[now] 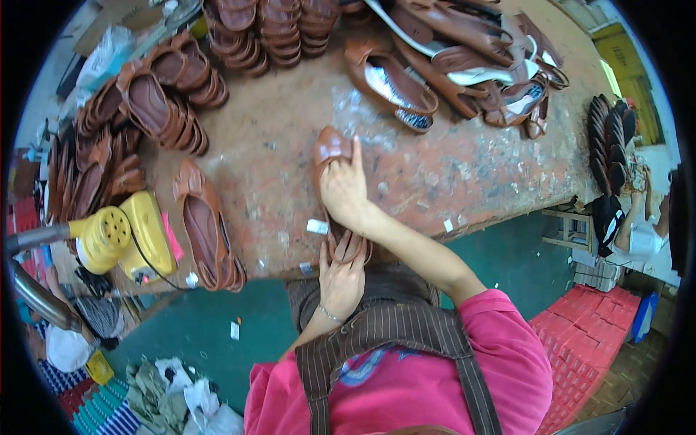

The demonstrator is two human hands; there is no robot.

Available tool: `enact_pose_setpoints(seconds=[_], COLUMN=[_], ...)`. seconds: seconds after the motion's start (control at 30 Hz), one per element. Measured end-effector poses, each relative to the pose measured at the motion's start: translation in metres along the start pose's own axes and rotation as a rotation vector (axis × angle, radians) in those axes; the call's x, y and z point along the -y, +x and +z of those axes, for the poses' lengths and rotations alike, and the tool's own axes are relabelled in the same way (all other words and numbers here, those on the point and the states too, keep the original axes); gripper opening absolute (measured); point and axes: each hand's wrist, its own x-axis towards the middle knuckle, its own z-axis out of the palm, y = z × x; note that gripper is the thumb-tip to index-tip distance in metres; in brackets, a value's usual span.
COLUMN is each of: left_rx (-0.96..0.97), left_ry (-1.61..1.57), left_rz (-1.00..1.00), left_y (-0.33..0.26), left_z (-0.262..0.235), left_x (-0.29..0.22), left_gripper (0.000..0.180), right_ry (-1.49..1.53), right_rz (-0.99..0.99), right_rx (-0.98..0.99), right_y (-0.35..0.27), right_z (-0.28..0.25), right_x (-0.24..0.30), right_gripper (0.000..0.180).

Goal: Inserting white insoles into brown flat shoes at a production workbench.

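A brown flat shoe (pixel 331 147) lies on the worktable in front of me, its toe pointing away. My right hand (pixel 344 187) grips its front part, with some fingers inside the opening and the index finger stretched along the toe's right side. At the heel, close to the table's near edge, my left hand (pixel 341 284) has its fingers around the back of the shoe. Both palms are partly hidden. To the left of my hands lies a brown flat shoe with a bow (pixel 201 217), its heel nested with another.
Stacked brown shoes (pixel 156 101) line the table's left side, with more stacks (pixel 279 29) at the back. Loose shoes and white-lined uppers (pixel 464 65) pile up at far right. A yellow appliance (pixel 138 235) stands left. Pink boxes (pixel 591 341) sit on the floor right.
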Motion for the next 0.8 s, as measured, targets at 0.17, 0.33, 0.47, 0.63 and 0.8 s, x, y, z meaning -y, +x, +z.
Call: enact_pose_setpoints(seconds=[0.17,0.33,0.47,0.63,0.8], left_rx=[-0.188,-0.302,0.061,-0.246,-0.861], left_ry=[-0.424,-0.502,-0.414,-0.449,0.399], left_rz=[-0.012,-0.528,-0.586,-0.371,-0.269], left_y=[-0.011,0.023,0.055,0.056,0.030], left_z=[-0.031,-0.057,-0.027,-0.091,-0.178], left_x=[0.017,0.044,0.064,0.093,0.174], left_gripper=[0.010,0.023,0.026,0.017,0.024], right_ry=[0.237,0.579,0.290,-0.158,-0.429], right_rz=[-0.285,0.066,0.345,0.270,0.154], right_rx=[-0.381,-0.302,-0.755,-0.681,-0.572], right_y=[-0.028,-0.034,0.009,0.035,0.038], right_z=[-0.012,-0.093,-0.106,-0.084,-0.097], right_x=[-0.027,-0.115,-0.194,-0.285,-0.304], right_gripper=[0.029,0.037,0.023,0.048,0.063])
